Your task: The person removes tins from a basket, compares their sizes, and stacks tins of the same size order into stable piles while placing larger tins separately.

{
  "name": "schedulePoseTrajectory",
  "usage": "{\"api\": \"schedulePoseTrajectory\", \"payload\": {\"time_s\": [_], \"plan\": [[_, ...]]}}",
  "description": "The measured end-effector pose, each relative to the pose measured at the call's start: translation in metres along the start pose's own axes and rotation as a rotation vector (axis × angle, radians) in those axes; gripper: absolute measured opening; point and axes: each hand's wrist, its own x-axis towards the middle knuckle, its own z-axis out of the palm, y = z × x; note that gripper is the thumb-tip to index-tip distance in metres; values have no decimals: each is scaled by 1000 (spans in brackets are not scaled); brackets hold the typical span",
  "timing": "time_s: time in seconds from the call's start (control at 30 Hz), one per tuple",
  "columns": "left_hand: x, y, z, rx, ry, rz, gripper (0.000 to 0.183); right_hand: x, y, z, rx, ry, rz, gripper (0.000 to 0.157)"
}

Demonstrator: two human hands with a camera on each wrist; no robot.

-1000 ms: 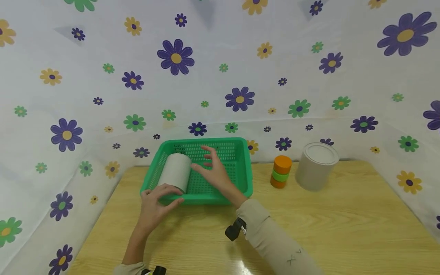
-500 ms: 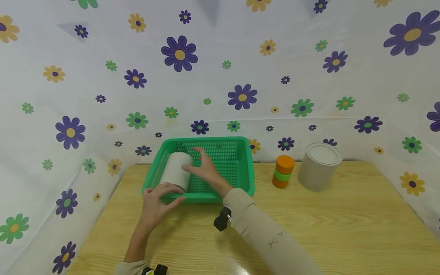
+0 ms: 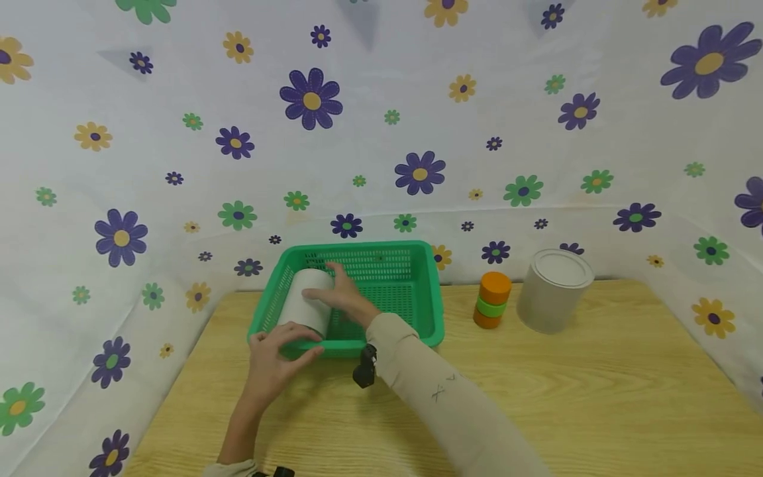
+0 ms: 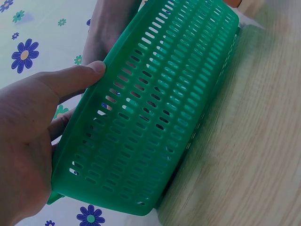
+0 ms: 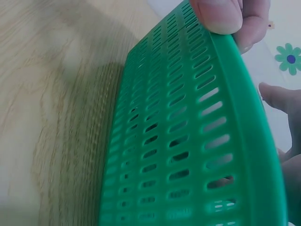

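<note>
In the head view a white cylinder (image 3: 296,306) lies on its side in the left part of a green plastic basket (image 3: 390,301). My right hand (image 3: 348,297) reaches over the front rim and holds the cylinder, thumb across its top and fingers toward its far end. My left hand (image 3: 269,366) grips the basket's front rim close to the cylinder's near end. Its thumb (image 4: 82,77) lies along the rim in the left wrist view, with fingers behind the wall. The basket's slotted wall (image 5: 174,117) hides the cylinder in the right wrist view.
Right of the basket stands an orange container with a green band (image 3: 491,301). Beside it is a large pale lidded can (image 3: 551,291). Everything rests on a wood-grain table (image 3: 536,391), with a flower-print cloth (image 3: 369,86) behind and at the sides.
My right hand has moved left inside the basket, from beside the white cylinder onto it, and taken hold. The left hand stays at the front rim.
</note>
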Motion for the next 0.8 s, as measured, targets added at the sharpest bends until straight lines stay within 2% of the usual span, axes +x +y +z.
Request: {"api": "schedulePoseTrajectory", "payload": {"time_s": [0.13, 0.4, 0.6, 0.8], "plan": [[0, 0, 0, -8, 7, 4, 20, 4, -4, 5, -28, -1, 38, 89], [1, -2, 2, 4, 13, 8, 21, 11, -2, 7, 38, -42, 67, 98], [2, -1, 3, -1, 11, 22, 20, 16, -1, 9, 46, -84, 85, 99], [-1, -2, 3, 1, 16, 4, 19, 16, -1, 13, 48, -104, 90, 99]]}}
